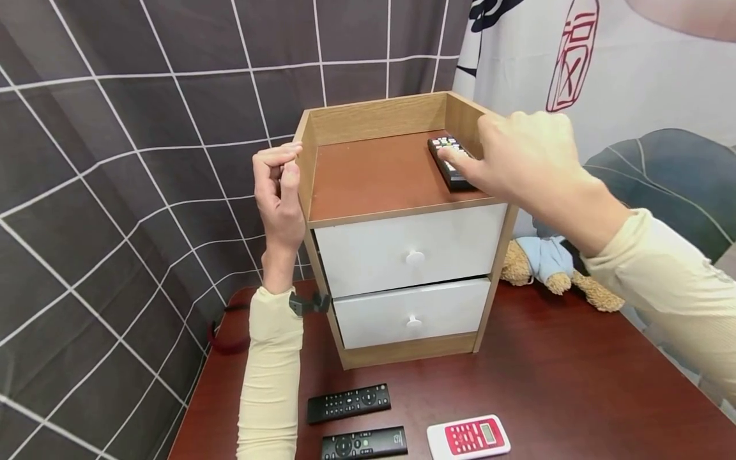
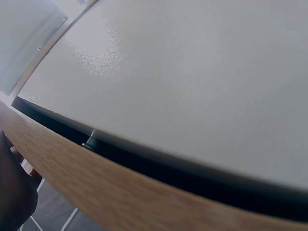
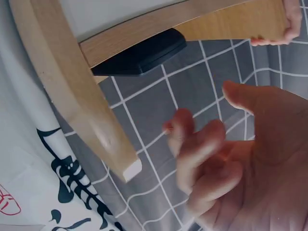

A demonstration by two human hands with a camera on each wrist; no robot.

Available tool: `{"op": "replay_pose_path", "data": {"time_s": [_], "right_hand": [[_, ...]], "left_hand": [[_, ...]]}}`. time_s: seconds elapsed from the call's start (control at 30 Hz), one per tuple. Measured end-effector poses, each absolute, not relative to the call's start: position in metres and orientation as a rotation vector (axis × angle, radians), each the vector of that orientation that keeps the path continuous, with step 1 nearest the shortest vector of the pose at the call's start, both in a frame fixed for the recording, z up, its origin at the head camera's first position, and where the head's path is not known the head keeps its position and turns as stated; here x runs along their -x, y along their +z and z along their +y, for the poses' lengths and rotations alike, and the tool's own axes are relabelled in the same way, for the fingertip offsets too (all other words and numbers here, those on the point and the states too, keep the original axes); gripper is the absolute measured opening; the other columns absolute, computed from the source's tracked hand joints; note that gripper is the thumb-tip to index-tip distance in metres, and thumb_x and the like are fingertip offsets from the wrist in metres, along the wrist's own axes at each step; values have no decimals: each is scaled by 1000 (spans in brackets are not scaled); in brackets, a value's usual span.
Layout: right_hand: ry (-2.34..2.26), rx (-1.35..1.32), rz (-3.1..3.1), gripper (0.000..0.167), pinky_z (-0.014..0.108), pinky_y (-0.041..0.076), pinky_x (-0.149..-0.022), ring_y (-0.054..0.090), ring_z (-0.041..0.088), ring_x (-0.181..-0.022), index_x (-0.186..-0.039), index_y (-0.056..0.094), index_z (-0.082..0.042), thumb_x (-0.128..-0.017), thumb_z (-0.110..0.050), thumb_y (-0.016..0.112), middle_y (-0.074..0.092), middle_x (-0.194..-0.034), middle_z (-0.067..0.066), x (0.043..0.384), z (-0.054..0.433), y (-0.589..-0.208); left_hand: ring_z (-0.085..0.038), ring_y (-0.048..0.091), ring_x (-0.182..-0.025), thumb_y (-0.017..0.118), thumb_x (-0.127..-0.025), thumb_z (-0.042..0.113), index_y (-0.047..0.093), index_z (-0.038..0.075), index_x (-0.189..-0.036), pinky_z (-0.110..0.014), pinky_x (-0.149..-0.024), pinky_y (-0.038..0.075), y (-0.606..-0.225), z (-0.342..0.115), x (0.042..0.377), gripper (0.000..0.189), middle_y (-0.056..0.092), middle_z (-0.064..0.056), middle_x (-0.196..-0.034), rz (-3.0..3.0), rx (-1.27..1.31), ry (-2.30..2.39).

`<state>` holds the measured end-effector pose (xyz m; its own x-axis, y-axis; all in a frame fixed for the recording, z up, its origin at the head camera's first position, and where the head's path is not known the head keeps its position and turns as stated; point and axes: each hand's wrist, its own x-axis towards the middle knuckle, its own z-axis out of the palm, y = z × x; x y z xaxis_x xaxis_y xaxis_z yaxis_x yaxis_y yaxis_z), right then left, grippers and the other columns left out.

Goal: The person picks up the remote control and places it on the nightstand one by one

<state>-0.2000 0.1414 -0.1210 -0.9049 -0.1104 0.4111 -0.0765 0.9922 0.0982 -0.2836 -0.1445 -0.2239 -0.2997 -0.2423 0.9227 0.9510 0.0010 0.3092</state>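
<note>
A wooden drawer cabinet (image 1: pixel 379 209) with two white drawers stands before me; its white drawer front (image 2: pixel 192 86) fills the left wrist view. My left hand (image 1: pixel 278 201) is at its left side, bent fingers hooked at the top edge of the side panel; those fingers (image 3: pixel 292 24) also show in the right wrist view. On the brown top lies a black remote control (image 1: pixel 451 167), partly hidden in the head view by my right hand (image 1: pixel 531 153). That hand hovers by the right side panel, fingers loosely curled, holding nothing and apart from the remote (image 3: pixel 139 57).
Two black remotes (image 1: pixel 349 404) (image 1: pixel 365 443) and a white-and-red remote (image 1: pixel 468 437) lie on the dark red table (image 1: pixel 552 377) in front of the cabinet. A teddy bear (image 1: pixel 543 262) lies to the right. Gridded grey cloth (image 1: pixel 190 160) hangs behind and left.
</note>
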Motion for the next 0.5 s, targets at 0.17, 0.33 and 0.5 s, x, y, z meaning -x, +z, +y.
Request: {"op": "replay_pose_path", "data": {"time_s": [0.17, 0.33, 0.5], "right_hand": [[-38, -313, -2467, 51, 44, 33, -38, 50, 34, -47, -78, 53, -9, -96, -57, 47, 54, -53, 11, 184, 155, -133], [-20, -505, -2168, 41, 34, 20, -37, 36, 25, -38, -69, 48, -12, -94, -44, 49, 42, -44, 2, 184, 175, -160], [38, -604, -1980, 45, 29, 15, -39, 31, 17, -37, -67, 49, -11, -94, -47, 41, 43, -45, 0, 191, 198, -191]], "left_hand": [[-29, 62, -114, 49, -92, 9, 57, 0, -101, -46, -108, 44, -223, -145, 285, 15, 63, -4, -112, -1244, 860, -1509], [-29, 62, -113, 50, -92, 8, 58, 0, -100, -46, -108, 44, -224, -147, 286, 15, 63, -2, -110, -1240, 858, -1506], [-27, 62, -114, 49, -92, 7, 58, 0, -100, -45, -108, 44, -224, -145, 285, 14, 63, -2, -110, -1230, 870, -1509]]}}
